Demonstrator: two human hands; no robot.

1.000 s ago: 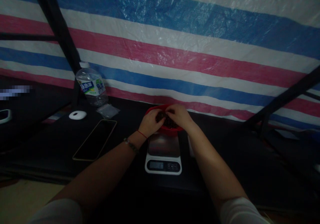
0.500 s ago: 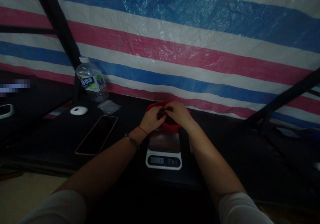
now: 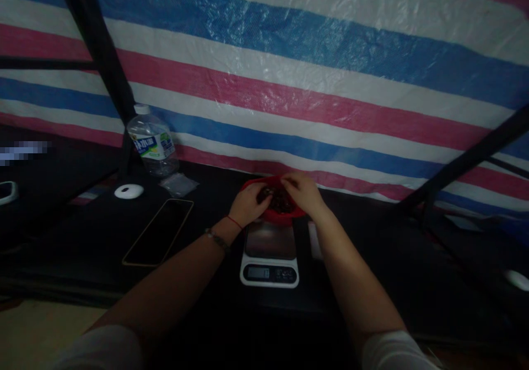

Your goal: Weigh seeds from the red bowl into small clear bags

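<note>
A red bowl (image 3: 281, 218) holding small dark pieces (image 3: 281, 202) stands at the back of a white kitchen scale (image 3: 269, 275) with a metal top. At the bowl's left side, my left hand (image 3: 250, 202) reaches in among the pieces with bent fingers. What they hold is too dark to make out. Over the right part of the rim is my right hand (image 3: 305, 193), its fingertips drawn together. Whether a piece is between them does not show. The scale's display is lit, but its digits are hard to read.
To the left lie a phone (image 3: 159, 232), a white rounded object (image 3: 129, 191) and a small clear plastic bag (image 3: 178, 185). Behind them stands a clear bottle (image 3: 152, 144). A striped plastic sheet (image 3: 289, 94) hangs behind the black tabletop, with dark frame bars on both sides.
My hands, close together over the bowl before, have moved apart. The right one has shifted right, and more of the dark pieces shows. The whole view has tilted slightly upward.
</note>
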